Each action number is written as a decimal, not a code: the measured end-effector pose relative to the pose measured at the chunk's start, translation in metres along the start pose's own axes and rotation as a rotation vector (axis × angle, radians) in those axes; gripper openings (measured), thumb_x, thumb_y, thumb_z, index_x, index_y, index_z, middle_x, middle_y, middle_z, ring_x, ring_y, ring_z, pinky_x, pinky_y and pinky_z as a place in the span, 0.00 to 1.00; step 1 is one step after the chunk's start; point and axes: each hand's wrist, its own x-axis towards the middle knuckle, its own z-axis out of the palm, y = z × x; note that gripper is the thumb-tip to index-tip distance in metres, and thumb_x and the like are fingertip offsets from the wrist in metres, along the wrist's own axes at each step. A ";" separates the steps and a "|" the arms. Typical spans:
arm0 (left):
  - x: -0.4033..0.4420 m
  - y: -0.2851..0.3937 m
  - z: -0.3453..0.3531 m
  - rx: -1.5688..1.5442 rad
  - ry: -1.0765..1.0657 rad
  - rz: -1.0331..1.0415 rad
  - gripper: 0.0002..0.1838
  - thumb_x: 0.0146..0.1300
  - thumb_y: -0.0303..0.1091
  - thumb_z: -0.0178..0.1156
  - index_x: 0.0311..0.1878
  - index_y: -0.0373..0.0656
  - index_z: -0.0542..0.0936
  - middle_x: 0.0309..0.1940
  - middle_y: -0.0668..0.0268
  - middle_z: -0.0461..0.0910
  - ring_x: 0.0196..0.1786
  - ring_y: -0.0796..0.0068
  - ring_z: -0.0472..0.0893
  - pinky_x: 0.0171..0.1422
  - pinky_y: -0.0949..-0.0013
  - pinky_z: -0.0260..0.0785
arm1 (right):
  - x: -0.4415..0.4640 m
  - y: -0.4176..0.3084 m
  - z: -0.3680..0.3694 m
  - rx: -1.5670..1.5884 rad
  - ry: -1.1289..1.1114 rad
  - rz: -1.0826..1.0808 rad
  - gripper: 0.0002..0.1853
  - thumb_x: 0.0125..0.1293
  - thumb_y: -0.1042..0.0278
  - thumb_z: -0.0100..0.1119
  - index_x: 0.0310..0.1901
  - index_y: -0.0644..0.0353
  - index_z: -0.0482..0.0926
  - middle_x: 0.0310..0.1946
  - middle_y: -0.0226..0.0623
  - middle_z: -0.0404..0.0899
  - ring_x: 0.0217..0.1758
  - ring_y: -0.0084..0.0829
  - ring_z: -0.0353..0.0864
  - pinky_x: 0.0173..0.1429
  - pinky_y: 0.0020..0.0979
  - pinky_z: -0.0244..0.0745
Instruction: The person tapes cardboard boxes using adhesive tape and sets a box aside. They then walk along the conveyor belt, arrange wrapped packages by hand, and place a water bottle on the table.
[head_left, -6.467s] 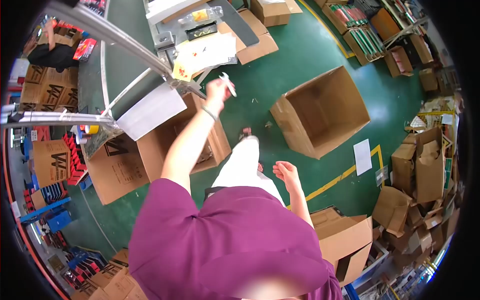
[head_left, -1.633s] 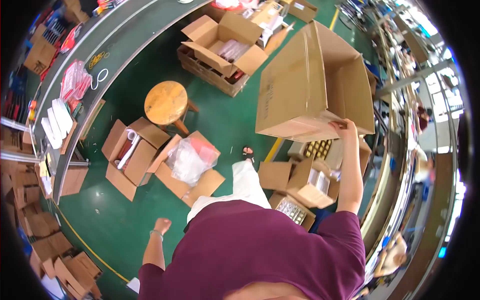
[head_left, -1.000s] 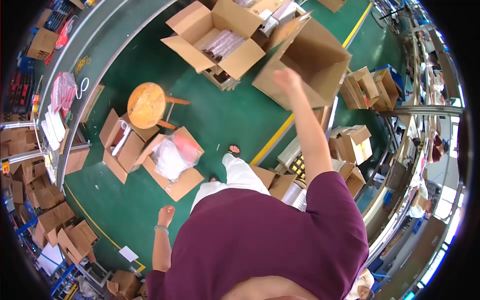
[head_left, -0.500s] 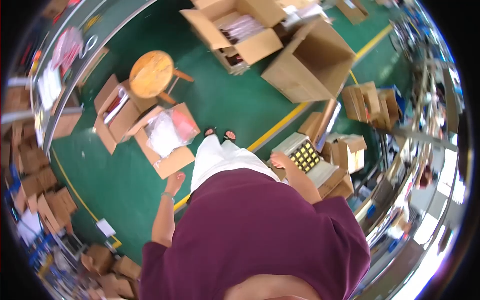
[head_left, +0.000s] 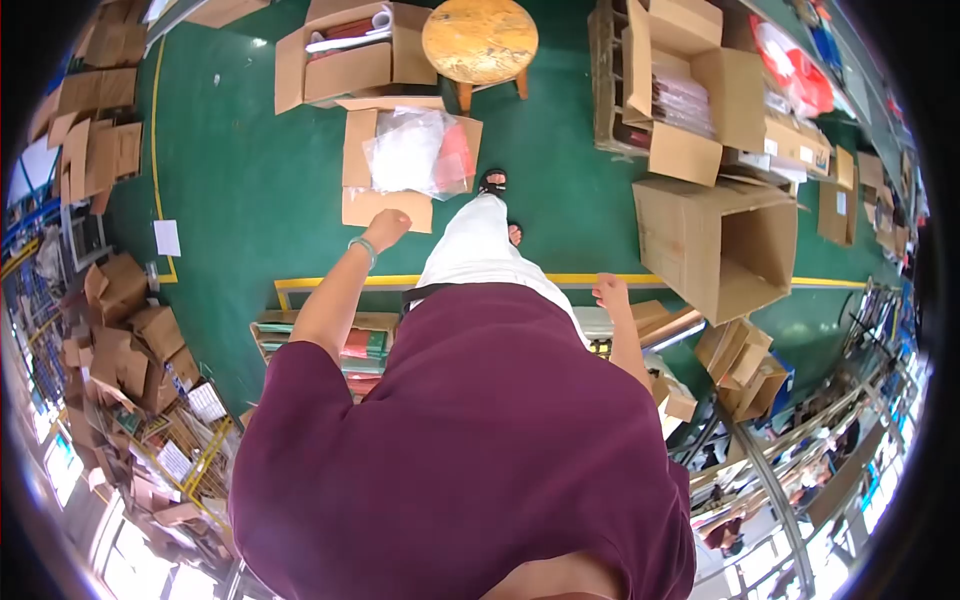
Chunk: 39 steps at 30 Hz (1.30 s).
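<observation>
My left hand (head_left: 388, 229), with a band around the wrist, hangs in front of the near flap of an open cardboard box (head_left: 385, 212). Its fingers are curled in, and nothing shows in them. Clear plastic wrap (head_left: 405, 152) and a pink plastic piece (head_left: 455, 163) fill that box. Out to the other side, my right hand (head_left: 611, 291) is loosely closed and holds nothing visible. It hangs over the yellow floor line, closest to a large open carton (head_left: 680, 235). I cannot tell whether my left hand touches the flap.
A round wooden stool (head_left: 480, 40) stands ahead beside another open box (head_left: 350, 65). Ahead right, a carton (head_left: 700, 90) holds plastic-wrapped items. A shelf (head_left: 275, 335) with red and green items is close on my left. Boxes (head_left: 120, 150) are stacked far left.
My view has turned to the right, so the stool and boxes sit differently in it. One foot has stepped ahead of the other. My right hand has come away from the yellow-and-black gridded box.
</observation>
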 end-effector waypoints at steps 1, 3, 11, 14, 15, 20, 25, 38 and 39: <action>0.004 -0.003 -0.002 -0.042 -0.017 0.002 0.14 0.52 0.37 0.50 0.20 0.37 0.75 0.18 0.51 0.74 0.24 0.60 0.74 0.32 0.60 0.65 | 0.004 -0.015 0.004 -0.060 -0.024 -0.068 0.14 0.53 0.70 0.49 0.41 0.61 0.76 0.23 0.34 0.77 0.23 0.21 0.75 0.21 0.21 0.66; 0.019 -0.017 -0.005 -0.084 -0.036 0.023 0.14 0.53 0.37 0.50 0.19 0.37 0.74 0.17 0.52 0.73 0.22 0.62 0.72 0.31 0.60 0.64 | 0.016 -0.051 0.006 -0.173 -0.063 -0.111 0.15 0.54 0.69 0.49 0.42 0.64 0.76 0.23 0.35 0.77 0.24 0.23 0.76 0.24 0.23 0.68; 0.009 -0.039 -0.038 -0.422 0.020 -0.199 0.10 0.58 0.27 0.47 0.21 0.39 0.71 0.17 0.72 0.68 0.21 0.82 0.65 0.25 0.77 0.58 | 0.050 -0.153 0.006 -0.183 0.029 -0.276 0.15 0.52 0.71 0.48 0.43 0.62 0.75 0.26 0.34 0.77 0.27 0.22 0.76 0.25 0.24 0.69; 0.022 -0.065 -0.044 -0.644 -0.017 -0.225 0.10 0.55 0.32 0.51 0.22 0.39 0.75 0.17 0.71 0.72 0.20 0.80 0.70 0.23 0.75 0.61 | 0.084 -0.155 0.012 -0.324 -0.016 -0.334 0.14 0.52 0.73 0.48 0.41 0.63 0.76 0.23 0.35 0.77 0.23 0.24 0.75 0.21 0.24 0.67; 0.016 -0.049 -0.047 -0.542 0.056 -0.328 0.08 0.54 0.31 0.52 0.23 0.39 0.76 0.18 0.71 0.73 0.21 0.80 0.71 0.23 0.76 0.61 | 0.088 -0.163 0.009 -0.323 -0.006 -0.341 0.14 0.52 0.73 0.48 0.41 0.63 0.76 0.23 0.35 0.77 0.23 0.24 0.75 0.21 0.24 0.67; 0.010 -0.001 -0.040 -0.474 0.157 -0.427 0.06 0.53 0.30 0.53 0.26 0.39 0.77 0.19 0.70 0.74 0.21 0.80 0.73 0.22 0.77 0.60 | 0.107 -0.178 0.014 -0.500 -0.036 -0.442 0.12 0.52 0.75 0.49 0.39 0.64 0.77 0.22 0.36 0.77 0.23 0.25 0.76 0.23 0.26 0.69; 0.023 0.029 -0.016 -0.601 0.208 -0.551 0.07 0.53 0.29 0.52 0.27 0.38 0.78 0.19 0.70 0.75 0.21 0.79 0.73 0.23 0.76 0.62 | 0.145 -0.218 -0.006 -0.593 -0.124 -0.450 0.11 0.54 0.75 0.49 0.38 0.63 0.77 0.23 0.36 0.77 0.23 0.26 0.75 0.23 0.27 0.69; 0.162 0.189 -0.009 0.123 0.180 0.043 0.14 0.55 0.39 0.47 0.27 0.39 0.77 0.26 0.50 0.77 0.34 0.53 0.77 0.40 0.55 0.67 | 0.322 -0.346 -0.156 -0.162 -0.177 -0.412 0.09 0.55 0.74 0.49 0.37 0.66 0.75 0.18 0.34 0.73 0.19 0.25 0.72 0.21 0.25 0.65; 0.170 0.218 -0.022 0.009 0.212 -0.014 0.14 0.56 0.39 0.47 0.29 0.40 0.78 0.28 0.50 0.77 0.36 0.53 0.76 0.42 0.55 0.67 | 0.311 -0.360 -0.169 -0.250 -0.118 -0.437 0.11 0.54 0.72 0.50 0.38 0.65 0.77 0.19 0.35 0.75 0.21 0.26 0.74 0.23 0.25 0.67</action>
